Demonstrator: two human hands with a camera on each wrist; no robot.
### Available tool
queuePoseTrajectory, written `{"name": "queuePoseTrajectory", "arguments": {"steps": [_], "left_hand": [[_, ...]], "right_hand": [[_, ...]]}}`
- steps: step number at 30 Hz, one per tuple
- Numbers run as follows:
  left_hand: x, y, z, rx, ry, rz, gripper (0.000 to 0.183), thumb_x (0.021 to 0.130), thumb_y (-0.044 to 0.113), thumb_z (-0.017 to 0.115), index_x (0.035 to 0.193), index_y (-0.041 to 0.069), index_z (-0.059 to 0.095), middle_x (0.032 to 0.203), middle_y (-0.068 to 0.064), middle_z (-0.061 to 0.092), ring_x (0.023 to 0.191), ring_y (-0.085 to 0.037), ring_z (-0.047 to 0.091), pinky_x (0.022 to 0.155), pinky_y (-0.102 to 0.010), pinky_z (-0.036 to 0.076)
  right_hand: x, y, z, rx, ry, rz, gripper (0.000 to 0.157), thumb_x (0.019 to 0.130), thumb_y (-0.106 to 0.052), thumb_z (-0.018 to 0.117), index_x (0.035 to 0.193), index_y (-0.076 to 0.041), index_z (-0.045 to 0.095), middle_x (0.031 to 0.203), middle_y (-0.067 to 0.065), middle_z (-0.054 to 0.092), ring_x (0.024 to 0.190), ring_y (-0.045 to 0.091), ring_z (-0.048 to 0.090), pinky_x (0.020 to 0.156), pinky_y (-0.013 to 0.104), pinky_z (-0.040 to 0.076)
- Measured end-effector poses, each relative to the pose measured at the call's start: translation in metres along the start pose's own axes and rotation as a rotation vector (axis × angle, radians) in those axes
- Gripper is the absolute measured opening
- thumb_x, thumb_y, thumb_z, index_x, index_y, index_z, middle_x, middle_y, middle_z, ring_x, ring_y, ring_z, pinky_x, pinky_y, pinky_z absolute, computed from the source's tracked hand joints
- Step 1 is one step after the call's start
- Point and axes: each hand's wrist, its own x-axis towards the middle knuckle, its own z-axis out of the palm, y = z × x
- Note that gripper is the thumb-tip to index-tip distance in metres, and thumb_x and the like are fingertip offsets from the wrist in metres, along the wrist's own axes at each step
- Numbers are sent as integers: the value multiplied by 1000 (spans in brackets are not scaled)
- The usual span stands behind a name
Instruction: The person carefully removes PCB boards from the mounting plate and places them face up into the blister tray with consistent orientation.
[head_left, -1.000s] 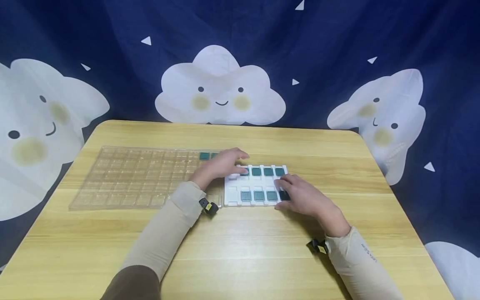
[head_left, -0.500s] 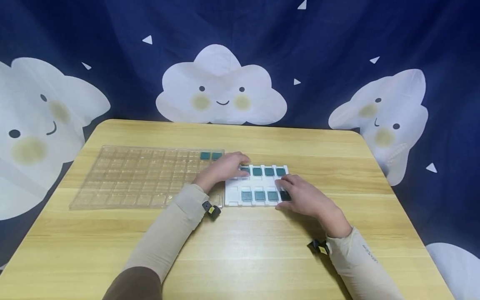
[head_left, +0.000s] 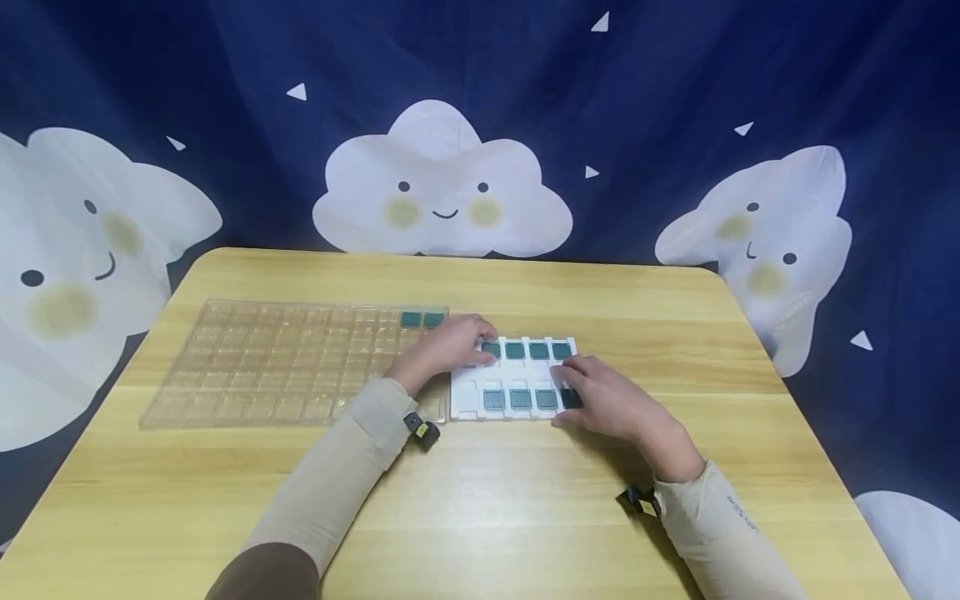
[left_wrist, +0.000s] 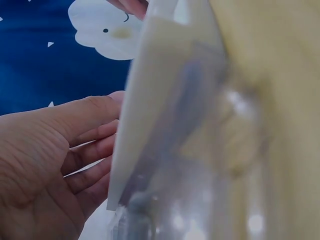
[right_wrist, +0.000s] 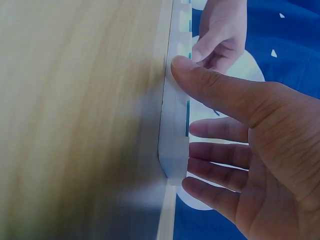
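A white tray [head_left: 536, 373] lies flat, with two rows of square green chips in its slots; the slot at its near left corner is bare. My left hand [head_left: 447, 343] reaches over the tray's far left corner, thumb and fingers on either side of a green chip [head_left: 491, 348] and pinching it; the contact is partly hidden. In the left wrist view a blurred clear edge covers much of the scene. My right hand [head_left: 611, 396] holds the tray's right end, its thumb [right_wrist: 215, 85] on the near edge and fingers over the top.
Left of the white tray, touching or nearly so, lies a large clear tray [head_left: 300, 367] with many square pockets. Two green chips [head_left: 422, 319] sit in its far right corner. A wooden table [head_left: 480, 517] bears everything, with a blue printed curtain [head_left: 630, 100] behind.
My left hand's fingers have drawn lower and closer over the chip at the far left. The right hand keeps its place on the tray. The head view has tilted slightly.
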Motion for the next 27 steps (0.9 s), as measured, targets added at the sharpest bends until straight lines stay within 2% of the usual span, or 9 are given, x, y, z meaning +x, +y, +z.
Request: {"name": "queuePoseTrajectory", "arguments": {"steps": [4, 9, 27], "left_hand": [[-2, 0, 4, 7, 2, -10, 45, 87, 30, 75, 125, 8, 65, 126, -6, 63, 117, -23, 56, 105, -37, 42], [-5, 1, 8, 14, 2, -39, 44, 87, 30, 75, 124, 9, 66, 122, -5, 63, 113, -21, 58, 102, -36, 44], [-1, 5, 5, 35, 34, -20, 40, 89, 27, 73, 124, 9, 65, 122, -5, 63, 115, -21, 57, 103, -35, 44]], "right_hand": [[0, -1, 1, 4, -9, 1, 76, 79, -42, 81, 136, 0, 54, 135, 22, 51, 121, 36, 51, 104, 49, 43], [0, -3, 3, 6, -16, 0, 77, 80, -44, 80, 137, 0, 54, 135, 22, 51, 121, 36, 50, 104, 48, 43], [0, -2, 1, 1, 12, -3, 75, 79, -41, 81, 135, 1, 55, 132, 21, 52, 118, 35, 52, 102, 48, 45]]}}
